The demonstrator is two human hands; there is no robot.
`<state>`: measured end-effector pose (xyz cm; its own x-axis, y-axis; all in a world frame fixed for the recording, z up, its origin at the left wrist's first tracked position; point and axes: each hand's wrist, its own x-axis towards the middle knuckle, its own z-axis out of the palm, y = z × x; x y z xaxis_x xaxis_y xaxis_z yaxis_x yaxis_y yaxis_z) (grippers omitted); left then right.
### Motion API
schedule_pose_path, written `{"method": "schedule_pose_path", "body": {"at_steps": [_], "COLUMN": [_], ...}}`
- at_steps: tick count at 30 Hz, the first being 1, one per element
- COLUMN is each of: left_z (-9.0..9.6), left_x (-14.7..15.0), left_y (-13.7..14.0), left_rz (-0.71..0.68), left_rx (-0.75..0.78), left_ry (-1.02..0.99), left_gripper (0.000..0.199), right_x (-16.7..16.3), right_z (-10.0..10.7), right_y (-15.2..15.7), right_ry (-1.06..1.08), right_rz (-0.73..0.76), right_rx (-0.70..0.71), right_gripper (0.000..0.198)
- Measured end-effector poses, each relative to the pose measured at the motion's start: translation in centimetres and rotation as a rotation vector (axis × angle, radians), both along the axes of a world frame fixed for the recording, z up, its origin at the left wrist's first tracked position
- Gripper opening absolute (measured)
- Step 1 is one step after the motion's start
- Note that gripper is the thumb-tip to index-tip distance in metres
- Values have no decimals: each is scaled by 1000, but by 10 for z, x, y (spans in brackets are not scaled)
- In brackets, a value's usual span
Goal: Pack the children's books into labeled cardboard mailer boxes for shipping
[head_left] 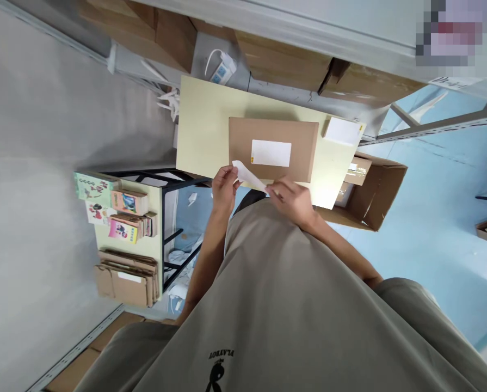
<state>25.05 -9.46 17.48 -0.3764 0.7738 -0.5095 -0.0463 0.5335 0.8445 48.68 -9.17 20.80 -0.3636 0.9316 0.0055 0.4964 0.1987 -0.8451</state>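
Between my two hands stretches a small white slip of paper [248, 176], tilted and slightly curled. My left hand [225, 188] pinches its upper left end, while the fingers of my right hand [291, 199] are closed on its lower right end. Just beyond them a flat brown cardboard box [273, 129] lies on the pale yellow table [204, 125]. A white label [271, 153] with a small yellow mark sits on the top of that box. At the table's right end lies a small box with a white top [343, 131].
An open carton [380, 190] stands right of the table, with smaller boxes inside. To the left, a side table holds books [129, 202] and a stack of flattened cardboard [127, 277]. Behind are large cartons [284, 62] and a power strip [223, 69] under a shelf.
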Motion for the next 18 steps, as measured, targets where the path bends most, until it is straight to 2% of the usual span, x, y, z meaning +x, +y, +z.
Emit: {"method": "schedule_pose_path", "body": {"at_steps": [3,5,7,10,12,15,18], "left_z": [-6,-8,-12,-26,-39,-58,-66], "left_x": [-4,-5,-6,-4,-2,0,-1], "left_y": [4,12,24,46,61,77,85], "left_rz": [1,-6,-25,-98,-176,-260,-302], "left_rx": [15,13,11,58,101,143,132], "left_ry": [-64,-55,-11,74,136,214,294], "left_gripper": [61,60,57,54,51,42,28], "right_x": [-8,-7,-1,10,14,13,9], "right_z": [7,6,-1,-25,-46,-76,-95], "right_y": [-13,-8,7,36,54,69,71], "right_ry": [-15,3,35,68,46,-37,-121], "right_rz": [72,-27,-187,-410,-513,-575,-580], "right_rx": [60,49,-8,-135,-223,-296,-259], "right_gripper": [38,38,42,44,37,27,27]}}
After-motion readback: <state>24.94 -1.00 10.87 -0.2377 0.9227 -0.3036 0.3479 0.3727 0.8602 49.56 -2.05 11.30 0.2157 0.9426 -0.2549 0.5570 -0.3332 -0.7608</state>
